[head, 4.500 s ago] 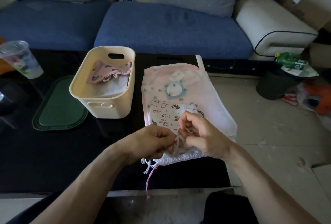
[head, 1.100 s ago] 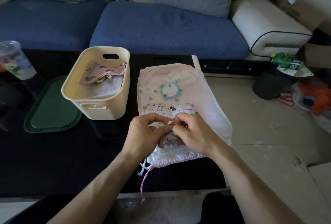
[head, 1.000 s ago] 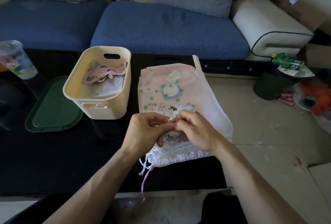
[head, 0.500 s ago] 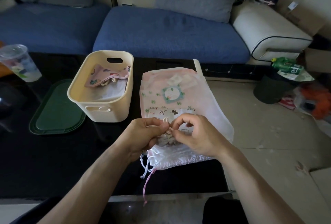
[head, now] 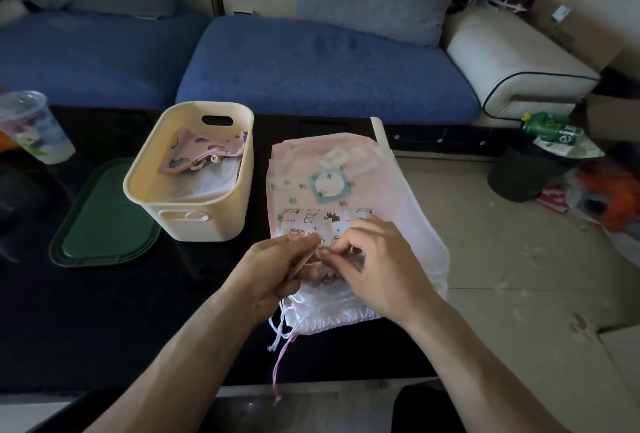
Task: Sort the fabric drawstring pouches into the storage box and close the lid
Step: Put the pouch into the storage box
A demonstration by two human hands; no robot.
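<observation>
Beige cord pinched between both hands, low over the pouch pile.

Nearest, the left hand [head: 277, 273] has its fingers [head: 304, 246] clamped on the drawstring [head: 313, 249], and the right hand [head: 377, 266] pinches the same cord. A second ago they pressed lower on the pile; now a small loop stands above the fingers, so a knot looks nearly tied. Under them lies the stack of pouches [head: 332, 190] on the black bench [head: 86, 311]. Left of the stack stands the storage box [head: 194, 214], one pink pouch [head: 204, 152] inside. Further left lies the green lid [head: 104, 224], not yet on the box.
</observation>
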